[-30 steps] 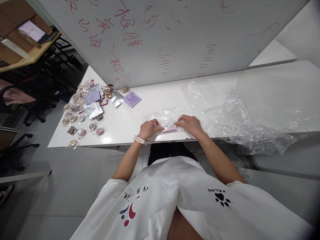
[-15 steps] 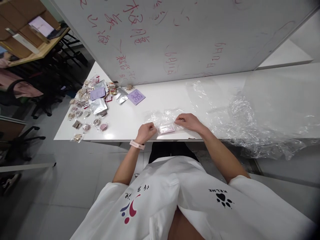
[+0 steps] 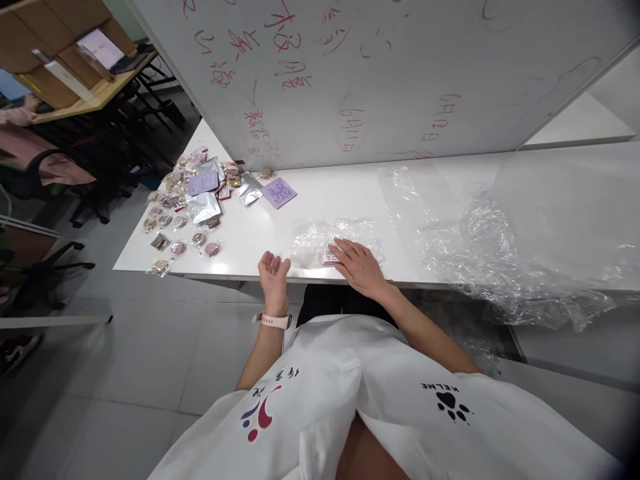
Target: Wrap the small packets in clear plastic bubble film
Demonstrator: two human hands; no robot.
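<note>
Flat on a piece of clear plastic film (image 3: 313,235) lies a small white and pink packet (image 3: 329,256) near the table's front edge. My right hand (image 3: 361,268) rests palm down over the packet's right part, fingers stretched out, hiding some of it. Away from the film, my left hand (image 3: 274,273) is raised at the table's edge to the left, palm turned up, its fingers loosely curled and apart, with nothing in them. A pink band circles the left wrist.
Many small wrapped snacks (image 3: 179,248), silver pouches (image 3: 204,208) and a purple patterned square packet (image 3: 279,193) lie at the table's left. A large heap of clear plastic wrap (image 3: 493,230) covers the right side and hangs over the edge. A whiteboard (image 3: 390,87) stands behind.
Both hands have let go of the film's sides. My left hand has moved left and turned over; my right hand has come down flat over the packet.
</note>
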